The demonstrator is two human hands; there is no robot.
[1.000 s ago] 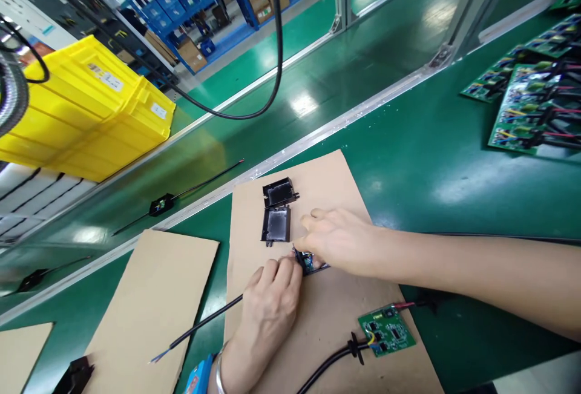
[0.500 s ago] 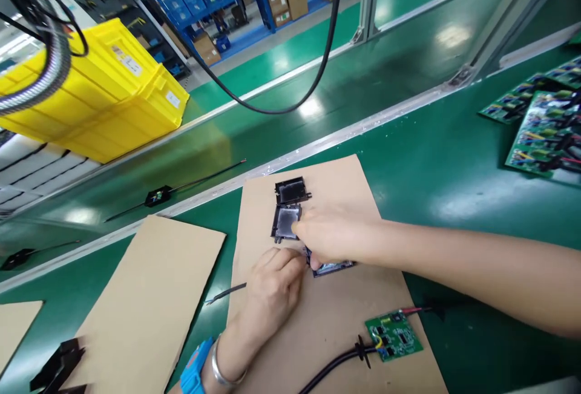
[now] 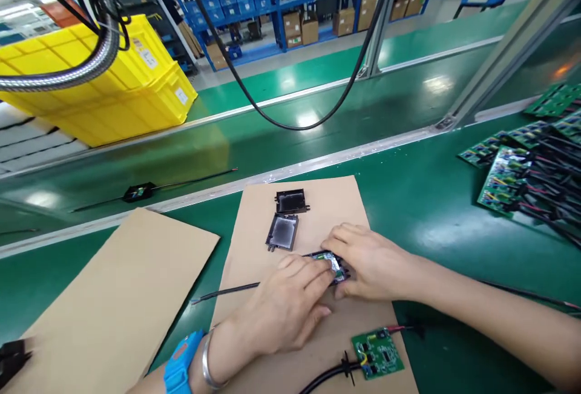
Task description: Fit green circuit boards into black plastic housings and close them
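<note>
A small black plastic case (image 3: 340,272) with a circuit board inside lies on the cardboard sheet (image 3: 254,206), partly covered by my fingers. My right hand (image 3: 374,264) grips its right side, thumb at the near edge and fingers at the far edge. From the left, my left hand (image 3: 290,297) rests its bent fingers on the board and the case's left part. A black cable (image 3: 227,291) with a stripped end comes out to the left from under my left hand. Beyond my hands sit two empty black case halves (image 3: 291,201) (image 3: 282,232).
Near me lies a green circuit board (image 3: 377,353) with black cables. More boards (image 3: 512,179) with wires are piled at the right. Another cardboard sheet (image 3: 113,285) lies left. Yellow crates (image 3: 136,91) stand behind, and a black cable (image 3: 290,126) hangs in front.
My right hand has moved back from beside the case halves and now holds the case's right side. My left hand has shifted right, over the case. The head view has shifted.
</note>
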